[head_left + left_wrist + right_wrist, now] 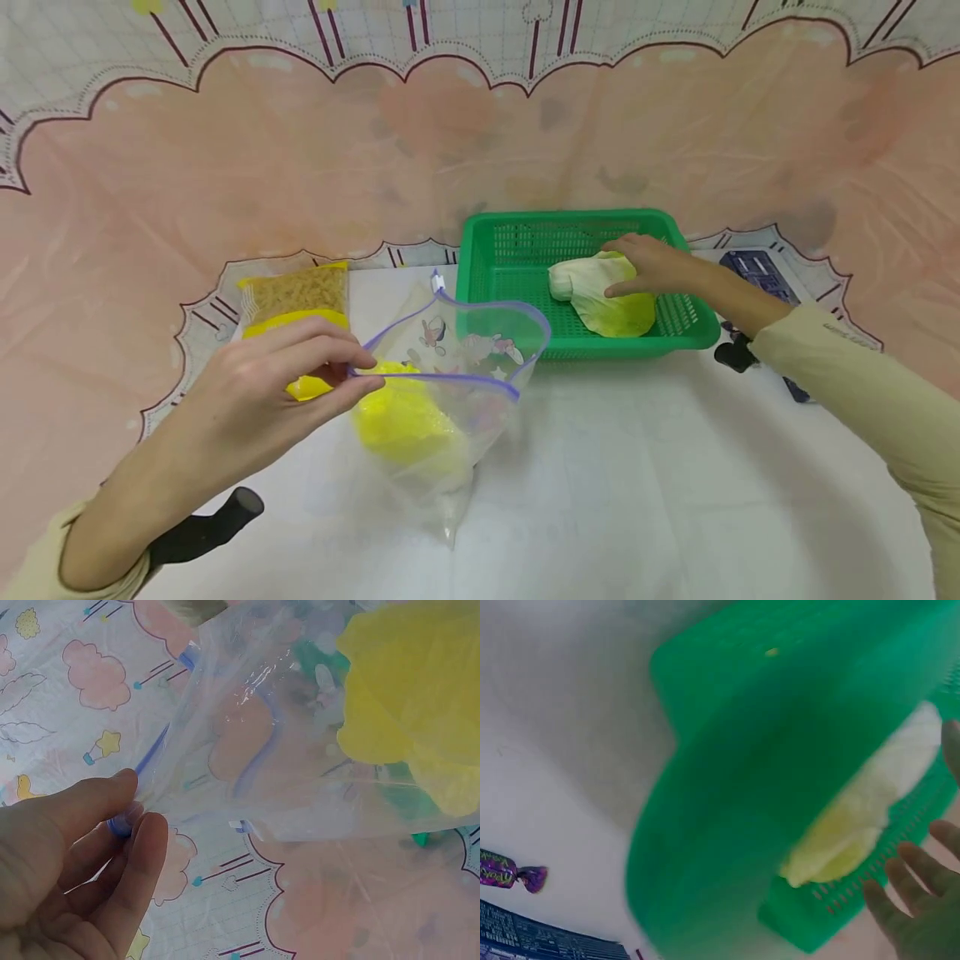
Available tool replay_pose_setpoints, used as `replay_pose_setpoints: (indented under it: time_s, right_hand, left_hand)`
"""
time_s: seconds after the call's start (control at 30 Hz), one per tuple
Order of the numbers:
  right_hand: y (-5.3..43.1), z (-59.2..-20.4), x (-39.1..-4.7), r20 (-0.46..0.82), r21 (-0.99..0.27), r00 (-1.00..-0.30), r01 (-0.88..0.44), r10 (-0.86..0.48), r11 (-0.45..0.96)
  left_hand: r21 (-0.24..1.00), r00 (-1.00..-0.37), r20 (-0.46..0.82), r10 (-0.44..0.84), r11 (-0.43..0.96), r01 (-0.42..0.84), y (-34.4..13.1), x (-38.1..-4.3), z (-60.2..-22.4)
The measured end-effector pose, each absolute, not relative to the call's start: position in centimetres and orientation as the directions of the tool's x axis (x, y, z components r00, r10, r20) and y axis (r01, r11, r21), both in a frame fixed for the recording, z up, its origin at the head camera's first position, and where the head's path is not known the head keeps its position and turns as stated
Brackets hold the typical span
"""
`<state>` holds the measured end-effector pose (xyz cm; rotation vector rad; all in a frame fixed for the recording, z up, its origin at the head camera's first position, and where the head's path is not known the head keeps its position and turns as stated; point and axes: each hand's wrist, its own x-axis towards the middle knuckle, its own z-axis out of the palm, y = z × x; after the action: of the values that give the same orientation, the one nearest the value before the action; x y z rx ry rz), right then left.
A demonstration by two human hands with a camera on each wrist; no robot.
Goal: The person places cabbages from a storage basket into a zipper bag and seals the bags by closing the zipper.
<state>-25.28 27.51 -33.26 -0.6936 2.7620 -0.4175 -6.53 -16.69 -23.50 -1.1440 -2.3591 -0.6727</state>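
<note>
My left hand (258, 392) pinches the purple-edged rim of a clear zip bag (487, 417) between thumb and fingers. The bag's mouth gapes, and its slider sits at the far corner. Inside lies a bright yellow, uneven-edged thing (412, 697) whose kind I cannot tell. My right hand (656, 265) reaches over a green basket (498, 242), above a pale cabbage (600, 292) with yellow-green leaves. In the right wrist view its fingers (915, 874) are spread beside the cabbage; whether the thumb touches a leaf is unclear.
A yellow pack of dry pasta (300, 296) lies behind my left hand. Right of the basket are a dark blue package (761, 275) and a purple-wrapped candy (502, 870). A cloud-patterned cloth (450, 150) hangs behind the white table (637, 500).
</note>
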Motion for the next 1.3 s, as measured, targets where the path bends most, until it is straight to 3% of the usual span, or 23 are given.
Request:
replay_pose_setpoints:
  time_s: [0.2,0.6,0.87,1.3]
  right_hand:
    - [27.1,-35.4,-26.9,-0.308,-0.275,-0.807,-0.432,-0.504,0.859]
    - [26.3,-35.4,-27.2,-0.298,-0.151,-0.818,-0.468,-0.491,0.871]
    - [26.0,-35.4,-26.8,-0.295,-0.085,-0.834,-0.464,-0.467,0.882]
    - [25.7,-35.3,-26.8,-0.240,-0.072,-0.851,-0.464,-0.466,0.883]
  left_hand:
    - [0.236,-0.590,0.550,0.591,0.568,0.789,-17.2,-6.6,-23.9]
    - [0.265,-0.608,0.541,0.581,0.568,0.779,-17.0,-6.6,-23.9]
    - [0.294,-0.669,0.470,0.576,0.613,0.733,-16.0,-5.7,-22.2]
    - [0.265,-0.616,0.538,0.576,0.578,0.772,-17.6,-6.8,-24.7]
